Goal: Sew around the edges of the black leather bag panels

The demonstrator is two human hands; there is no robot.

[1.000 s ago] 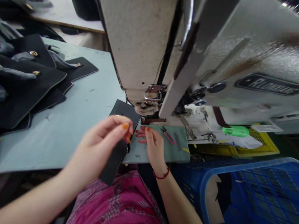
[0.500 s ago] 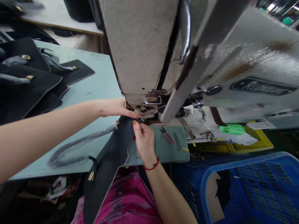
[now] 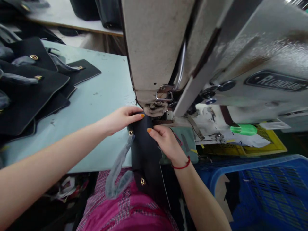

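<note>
A black leather-like bag panel (image 3: 146, 150) with gold rings and a plastic-wrapped handle (image 3: 117, 179) runs from the sewing machine (image 3: 160, 96) down over my lap. My left hand (image 3: 124, 119) pinches its far left edge close beside the machine's needle area, thumb on top. On the opposite edge, my right hand (image 3: 166, 141) grips the panel, thumb above and fingers beneath. The needle itself is hidden behind the machine head. Just past my right hand, pink-handled thread snips (image 3: 178, 138) lie partly covered on the machine bed.
Several similar black panels (image 3: 31, 86) are piled on the pale table (image 3: 96, 93) at left. A blue plastic basket (image 3: 260, 166) holding dark and beige pieces stands at lower right, near a yellow crate (image 3: 271, 146). A green tube (image 3: 243, 129) sits on the machine's side.
The panel has swung rightward and now hangs more straight toward me, its handle over my lap. My right hand has moved right and covers most of the snips. The view has shifted slightly.
</note>
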